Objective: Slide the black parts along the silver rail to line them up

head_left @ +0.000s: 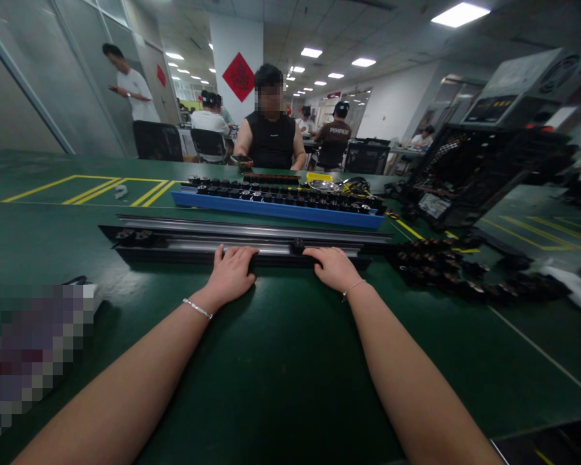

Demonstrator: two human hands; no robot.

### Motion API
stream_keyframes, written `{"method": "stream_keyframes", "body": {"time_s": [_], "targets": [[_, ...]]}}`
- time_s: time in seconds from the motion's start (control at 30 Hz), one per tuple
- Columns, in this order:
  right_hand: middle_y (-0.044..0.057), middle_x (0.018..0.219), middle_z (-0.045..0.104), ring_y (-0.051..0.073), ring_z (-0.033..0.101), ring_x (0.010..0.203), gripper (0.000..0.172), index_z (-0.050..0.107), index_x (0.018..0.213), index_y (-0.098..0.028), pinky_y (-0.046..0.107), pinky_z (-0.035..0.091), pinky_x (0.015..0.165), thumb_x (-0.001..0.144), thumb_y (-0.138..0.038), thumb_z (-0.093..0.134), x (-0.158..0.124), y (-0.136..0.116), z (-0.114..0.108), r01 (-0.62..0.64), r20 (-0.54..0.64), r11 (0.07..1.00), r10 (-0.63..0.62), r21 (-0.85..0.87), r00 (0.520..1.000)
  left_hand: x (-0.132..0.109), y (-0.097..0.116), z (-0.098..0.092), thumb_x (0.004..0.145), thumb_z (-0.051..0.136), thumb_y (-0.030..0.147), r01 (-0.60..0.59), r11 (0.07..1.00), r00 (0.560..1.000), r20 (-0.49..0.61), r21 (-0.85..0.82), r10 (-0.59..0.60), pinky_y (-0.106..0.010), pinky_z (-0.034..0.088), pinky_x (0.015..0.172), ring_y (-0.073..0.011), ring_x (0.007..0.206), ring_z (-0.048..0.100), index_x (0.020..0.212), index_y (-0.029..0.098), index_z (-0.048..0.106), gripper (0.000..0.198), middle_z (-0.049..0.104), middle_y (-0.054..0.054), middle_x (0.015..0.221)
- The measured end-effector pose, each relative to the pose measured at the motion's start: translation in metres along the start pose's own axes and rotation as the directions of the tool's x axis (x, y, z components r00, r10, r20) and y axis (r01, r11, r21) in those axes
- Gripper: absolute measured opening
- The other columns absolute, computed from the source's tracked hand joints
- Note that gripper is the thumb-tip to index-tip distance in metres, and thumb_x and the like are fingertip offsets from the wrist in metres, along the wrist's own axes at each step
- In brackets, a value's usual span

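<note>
A long black track rail [198, 258] with a silvery inner channel lies crosswise on the table before me. My left hand [231, 274] grips its near side, fingers over the top edge and thumb along the front. My right hand [336, 267] is closed at the rail's right part, with its fingertips against a small black module [297, 245] seated in the channel. Two similar black modules [134, 237] sit at the rail's left end. Just behind lies a second black rail [252, 227]. The undersides of my fingers are partly hidden.
A blue tray [275, 212] with rows of black modules stands behind the rails. Many loose black modules [430, 265] are heaped to the right, below an open computer case [445, 168]. A blurred-out device [33, 355] lies left. Across the table sits a person [271, 139].
</note>
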State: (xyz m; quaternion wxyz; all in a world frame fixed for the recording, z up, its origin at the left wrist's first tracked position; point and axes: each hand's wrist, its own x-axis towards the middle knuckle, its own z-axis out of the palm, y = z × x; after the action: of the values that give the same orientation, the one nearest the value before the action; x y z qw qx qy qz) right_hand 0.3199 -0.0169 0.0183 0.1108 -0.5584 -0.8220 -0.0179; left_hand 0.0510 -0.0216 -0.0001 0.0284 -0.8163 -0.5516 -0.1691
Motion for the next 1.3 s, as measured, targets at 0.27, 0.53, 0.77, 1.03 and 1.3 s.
{"method": "stream_keyframes", "body": {"time_s": [0.27,0.53,0.77,1.03,1.3], "targets": [[0.003,0.125,0.061,0.02,0.055,0.113,0.048,0.056,0.125,-0.028,0.045,0.033,0.105,0.081,-0.015,0.045,0.0,0.002,-0.001,0.003,0.004,1.0,-0.003,0.014,1.0,0.0,-0.001,0.0,0.073,0.046,0.023,-0.003,1.0,1.0,0.005,-0.01,0.003,-0.056,0.012,0.112,-0.0275,0.125,0.044,0.128,0.023,0.046,0.055,0.058,-0.006,0.13],[0.002,0.126,0.061,0.019,0.055,0.115,0.047,0.058,0.122,-0.027,0.042,0.036,0.104,0.079,-0.013,0.046,-0.002,0.009,0.001,0.021,-0.039,0.999,-0.02,0.025,0.999,0.0,0.0,0.0,0.073,0.045,0.023,-0.006,1.0,1.0,0.002,-0.001,0.006,-0.057,0.013,0.112,-0.0275,0.125,0.044,0.128,0.022,0.046,0.055,0.058,-0.007,0.13],[0.002,0.126,0.062,0.021,0.056,0.115,0.047,0.058,0.122,-0.027,0.042,0.038,0.103,0.079,-0.012,0.047,-0.001,0.011,0.001,0.027,-0.047,0.999,-0.025,0.042,0.999,0.0,-0.001,0.001,0.073,0.046,0.023,-0.007,1.0,1.0,-0.006,0.006,0.007,-0.056,0.012,0.112,-0.0276,0.124,0.044,0.128,0.022,0.046,0.055,0.058,-0.006,0.13],[0.003,0.124,0.063,0.019,0.057,0.114,0.047,0.061,0.12,-0.025,0.037,0.039,0.105,0.077,-0.01,0.048,-0.001,0.014,0.001,0.054,-0.074,0.995,-0.047,0.088,0.996,0.0,0.0,0.001,0.073,0.046,0.023,-0.002,1.0,1.0,0.004,0.002,0.002,-0.057,0.012,0.112,-0.0276,0.124,0.044,0.128,0.022,0.046,0.055,0.058,-0.007,0.13],[0.002,0.124,0.063,0.02,0.057,0.115,0.046,0.061,0.121,-0.025,0.038,0.039,0.105,0.078,-0.012,0.048,-0.004,0.017,-0.003,0.042,-0.063,0.996,-0.038,0.078,0.997,0.0,-0.001,0.002,0.073,0.046,0.023,-0.008,1.0,1.0,-0.006,-0.008,0.008,-0.057,0.012,0.112,-0.0285,0.125,0.044,0.129,0.023,0.046,0.055,0.058,-0.007,0.13]]}}
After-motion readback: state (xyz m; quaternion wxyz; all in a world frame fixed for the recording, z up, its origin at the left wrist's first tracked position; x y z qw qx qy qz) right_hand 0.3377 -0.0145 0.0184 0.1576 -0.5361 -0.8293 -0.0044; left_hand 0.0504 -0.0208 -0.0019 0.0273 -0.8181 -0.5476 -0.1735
